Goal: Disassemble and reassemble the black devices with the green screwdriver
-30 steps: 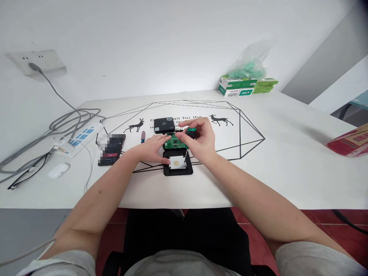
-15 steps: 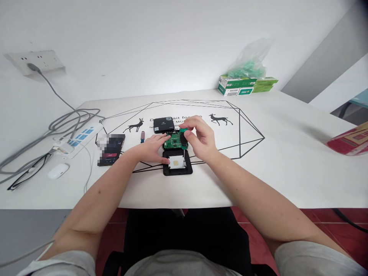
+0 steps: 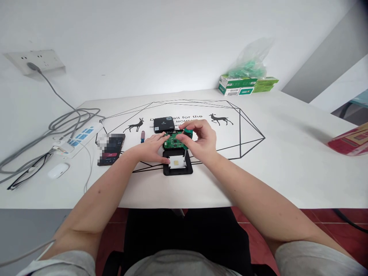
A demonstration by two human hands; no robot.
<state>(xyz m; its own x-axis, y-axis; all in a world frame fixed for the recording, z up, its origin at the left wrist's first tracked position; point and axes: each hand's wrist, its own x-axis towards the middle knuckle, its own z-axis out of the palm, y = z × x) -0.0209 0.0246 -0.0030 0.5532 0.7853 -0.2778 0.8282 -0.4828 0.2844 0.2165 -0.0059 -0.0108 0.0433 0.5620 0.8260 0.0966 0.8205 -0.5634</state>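
My right hand is closed round the green and black handle of a screwdriver. The metal shaft points down to the right side of a black plastic case half, which has a white plate with a gold-coloured square inside. My left hand lies with fingers stretched out, fingertips on the left edge of a green circuit board and thumb at the case half's left side. The board sits just above the case half. Beyond it lies a black cover with small labels.
A small screwdriver and a phone lie left of my left hand. Farther left are a power strip, coiled grey cable, a white mouse and glasses. Green boxes stand at the back right.
My right hand's fingers have shifted round the screwdriver handle, now covering more of its black part. My left hand, the board and the case half stay in place.
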